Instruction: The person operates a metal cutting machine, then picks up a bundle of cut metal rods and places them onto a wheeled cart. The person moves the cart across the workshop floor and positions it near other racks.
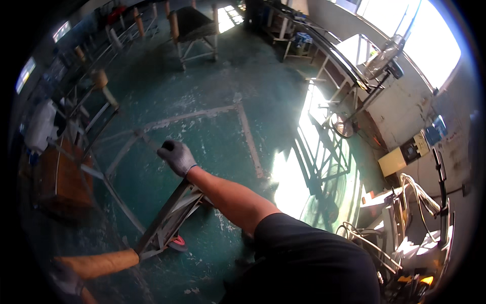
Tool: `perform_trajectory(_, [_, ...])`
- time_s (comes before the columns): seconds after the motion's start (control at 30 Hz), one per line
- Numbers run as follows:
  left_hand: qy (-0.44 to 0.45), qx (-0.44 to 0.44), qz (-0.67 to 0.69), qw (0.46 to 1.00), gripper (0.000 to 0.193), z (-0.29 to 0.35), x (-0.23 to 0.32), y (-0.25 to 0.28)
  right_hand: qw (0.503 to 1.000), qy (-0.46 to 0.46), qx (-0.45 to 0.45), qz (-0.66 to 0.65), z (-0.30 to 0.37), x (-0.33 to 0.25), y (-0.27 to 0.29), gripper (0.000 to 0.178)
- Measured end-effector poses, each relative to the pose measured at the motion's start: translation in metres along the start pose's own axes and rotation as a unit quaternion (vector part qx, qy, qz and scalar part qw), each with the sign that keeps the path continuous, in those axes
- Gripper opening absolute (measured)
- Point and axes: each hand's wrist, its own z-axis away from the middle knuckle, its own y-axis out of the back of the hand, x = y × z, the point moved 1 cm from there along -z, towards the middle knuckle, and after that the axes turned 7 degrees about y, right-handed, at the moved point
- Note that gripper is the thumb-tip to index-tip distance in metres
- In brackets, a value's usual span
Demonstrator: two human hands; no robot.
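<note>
"What do the fingers have, from where you sit?"

"On my feed the right hand [179,159], in a grey glove, is loosely curled just above the upper end of the frame [164,218]. I can't tell whether it has hold of the metal or only hovers over it. The left hand [68,279] is at the outer end of the tan sleeve [104,264]; it's too dark for me to say how tightly its fingers close."

"How would it handle?"

"I'd judge the frame stiff and fairly heavy, awkward for its length rather than fragile. Bare bars could slip under a glove; the sleeve looks like the kinder grip. I'd take one hand there and the other on the long bar near the upper end."

"And its looks?"

"Grey, slim bars with slanted bracing between, the sleeve round and thick at the lower left end. It slants across my lower left, over the green floor [202,131]."

"Around it?"

"A brown box [66,175] beyond it on the left, a black-topped stand [195,25] farther out, and a fan [387,55] by the window at right."
</note>
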Motion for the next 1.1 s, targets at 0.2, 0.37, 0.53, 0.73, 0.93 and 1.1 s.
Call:
perform_trajectory(0.2, [0.054, -0.153, -0.038, 0.986, 0.043, -0.023, 0.019, 0.030, 0.998, -0.013, -0.013, -0.055, -0.003, 0.016, 0.006, 0.031])
perform_trajectory(0.37, [0.060, -0.147, 0.010, 0.987, 0.038, -0.042, 0.037, 0.062, 0.997, -0.012, -0.009, -0.070, 0.003, 0.003, 0.011, 0.027])
perform_trajectory(0.53, [0.058, -0.136, 0.034, 0.988, 0.027, -0.046, 0.045, 0.089, 0.997, -0.015, -0.015, -0.081, 0.015, -0.006, 0.007, 0.024])
perform_trajectory(0.73, [0.032, -0.098, 0.052, 0.993, 0.015, -0.051, 0.047, 0.111, 0.993, -0.018, 0.002, -0.117, 0.028, 0.001, 0.020, 0.020])
perform_trajectory(0.93, [0.026, -0.059, 0.088, 0.994, 0.014, -0.055, 0.050, 0.136, 0.993, -0.032, 0.021, -0.108, 0.047, -0.008, 0.036, 0.018])
perform_trajectory(1.1, [0.018, -0.046, 0.095, 0.994, 0.011, -0.049, 0.043, 0.166, 0.993, -0.026, 0.027, -0.112, 0.076, -0.011, 0.055, 0.020])
